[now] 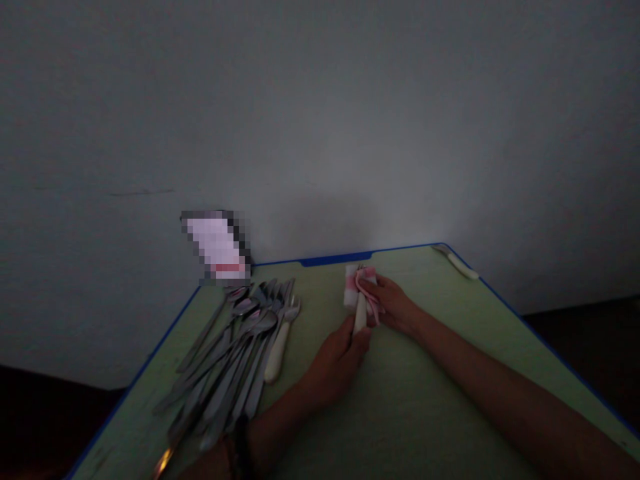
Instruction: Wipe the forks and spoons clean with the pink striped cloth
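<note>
Left wrist: lowest in view, at 6 o'clock, with a dark band (pixel 242 445) around it and the forearm lying on the green counter (pixel 410 420).
Left grip (pixel 336 360): clenched around the lower end of a white-handled utensil (pixel 360 319), fingers curled over the handle.
Right grip (pixel 394 304): grasping a pink-and-white cloth (pixel 351 285) folded about the utensil's upper end, thumb on the pink fold.
White-handled utensil: past the counter's middle toward its far edge, pointing to 12 o'clock, between the two grips; its head is hidden in the cloth.
Cutlery pile (pixel 235 353): steel spoons and forks fanned at 9 o'clock of the left grip, near it but apart, handles running toward 7 o'clock.
Cream-handled piece (pixel 278 352): on the pile's right side.
Stray utensil (pixel 461 265): at 2 o'clock, on the far corner by the blue rim.
Blurred-out pale object (pixel 218 247): at 11 o'clock, against the wall (pixel 320 120).
Light: dim, so finer detail of the cutlery cannot be told.
</note>
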A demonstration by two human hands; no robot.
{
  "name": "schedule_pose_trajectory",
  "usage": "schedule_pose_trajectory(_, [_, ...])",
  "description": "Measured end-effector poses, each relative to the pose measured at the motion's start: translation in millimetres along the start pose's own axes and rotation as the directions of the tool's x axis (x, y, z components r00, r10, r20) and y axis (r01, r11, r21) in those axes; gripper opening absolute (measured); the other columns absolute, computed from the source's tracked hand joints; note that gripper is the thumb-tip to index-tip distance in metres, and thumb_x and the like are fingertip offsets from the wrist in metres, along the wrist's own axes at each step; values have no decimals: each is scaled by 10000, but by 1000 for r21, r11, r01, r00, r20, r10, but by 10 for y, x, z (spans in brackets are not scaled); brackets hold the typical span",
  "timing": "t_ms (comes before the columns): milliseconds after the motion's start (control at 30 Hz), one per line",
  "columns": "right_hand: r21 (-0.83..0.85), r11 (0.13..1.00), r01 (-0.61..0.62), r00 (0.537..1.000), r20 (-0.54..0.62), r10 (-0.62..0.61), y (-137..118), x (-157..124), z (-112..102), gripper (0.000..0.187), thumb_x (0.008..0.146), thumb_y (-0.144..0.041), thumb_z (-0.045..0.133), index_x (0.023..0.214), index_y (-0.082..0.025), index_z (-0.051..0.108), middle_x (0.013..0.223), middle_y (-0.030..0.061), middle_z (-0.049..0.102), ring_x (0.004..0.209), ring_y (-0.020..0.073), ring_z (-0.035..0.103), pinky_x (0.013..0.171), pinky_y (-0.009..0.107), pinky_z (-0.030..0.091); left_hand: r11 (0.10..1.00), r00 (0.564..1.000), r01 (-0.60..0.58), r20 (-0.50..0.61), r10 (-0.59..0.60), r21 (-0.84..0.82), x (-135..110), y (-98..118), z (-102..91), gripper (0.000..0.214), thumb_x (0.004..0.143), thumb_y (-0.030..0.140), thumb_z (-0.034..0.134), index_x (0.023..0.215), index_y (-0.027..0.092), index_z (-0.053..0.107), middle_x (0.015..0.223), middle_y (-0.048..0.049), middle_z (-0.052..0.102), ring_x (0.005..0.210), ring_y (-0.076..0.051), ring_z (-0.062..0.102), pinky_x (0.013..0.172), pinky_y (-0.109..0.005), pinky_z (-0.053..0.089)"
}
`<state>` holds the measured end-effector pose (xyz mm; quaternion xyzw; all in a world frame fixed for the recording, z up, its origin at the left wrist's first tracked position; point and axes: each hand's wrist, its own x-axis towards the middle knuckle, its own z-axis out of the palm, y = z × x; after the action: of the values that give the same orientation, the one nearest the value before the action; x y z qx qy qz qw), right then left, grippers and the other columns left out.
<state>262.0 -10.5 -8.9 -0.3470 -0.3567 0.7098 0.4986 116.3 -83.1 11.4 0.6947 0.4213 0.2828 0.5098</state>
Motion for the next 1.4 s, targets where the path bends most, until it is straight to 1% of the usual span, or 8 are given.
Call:
schedule_pose_trajectory(167, [122, 992, -27, 999, 37, 23, 4, 49, 1, 403, 754, -573, 504, 764, -172, 540, 528, -25, 529, 420, 98, 443, 395, 229, 326, 988, 999, 18, 51, -10, -155, -10, -28, 21, 344, 901, 427, 327, 1046, 150, 469, 641, 44, 403, 546, -93, 357, 503, -204, 306])
schedule_pose_trajectory(300, [217, 975, -40, 993, 115, 16, -49, 50, 18, 465, 790, -624, 377, 753, -193, 548, 563, -20, 545, 495, 118, 478, 469, 245, 376, 991, 998, 37, -48, -43, -131, 9, -76, 48, 370, 906, 439, 300, 1110, 163, 437, 636, 48, 409, 528, -95, 369, 490, -206, 306])
schedule_pose_trajectory(567, [35, 998, 43, 999, 22, -44, 45, 17, -28, 277, 658, -405, 690, 749, -172, 571, 556, -38, 550, 461, 86, 470, 446, 208, 350, 981, 999, -36, -15, 40, 191, 32, 26, -29, 293, 902, 367, 315, 928, 163, 523, 893, -52, 581, 819, -177, 513, 742, -268, 386])
schedule_pose_trajectory(833, [102, 988, 118, 986, -134, -104, 23, 7, 33, 427, 664, -560, 618, 796, -156, 579, 656, 14, 618, 567, 118, 554, 561, 242, 424, 965, 997, -35, 72, 17, 259, 8, 48, -35, 306, 902, 378, 304, 897, 160, 518, 793, -28, 553, 726, -158, 499, 673, -257, 381])
schedule_pose_trajectory(1000, [11, 1000, 19, 999, 29, -19, 14, -55, 53, 460, 688, -605, 561, 670, -146, 534, 507, -5, 543, 417, 102, 480, 404, 225, 336, 986, 997, 2, -82, 12, 169, 67, -20, -8, 421, 899, 456, 264, 920, 144, 545, 618, 9, 488, 585, -134, 458, 544, -229, 337])
schedule_pose_trajectory(1167, [-112, 993, 32, 997, 80, -24, 9, -154, 114, 413, 658, -549, 626, 655, -146, 535, 494, -20, 537, 425, 85, 467, 433, 218, 348, 975, 987, 42, -164, -6, 220, 134, -72, 15, 465, 866, 485, 321, 739, 136, 602, 543, 5, 479, 524, -132, 443, 491, -231, 292])
schedule_pose_trajectory(1267, [-100, 994, 37, 998, 51, -32, 7, -156, 127, 385, 663, -519, 634, 662, -146, 537, 478, -28, 526, 405, 83, 457, 414, 215, 338, 969, 984, 42, -178, 2, 245, 135, -55, 28, 490, 862, 493, 325, 645, 146, 594, 526, 12, 470, 505, -123, 436, 493, -231, 284])
schedule_pose_trajectory(1400, [10, 999, 40, 995, -92, -39, 8, -84, 87, 346, 633, -460, 674, 729, -154, 545, 538, -25, 567, 454, 94, 508, 448, 214, 389, 971, 976, 31, -218, 23, 238, 97, -20, 49, 495, 884, 467, 282, 592, 162, 540, 530, 18, 469, 519, -122, 452, 528, -235, 308])
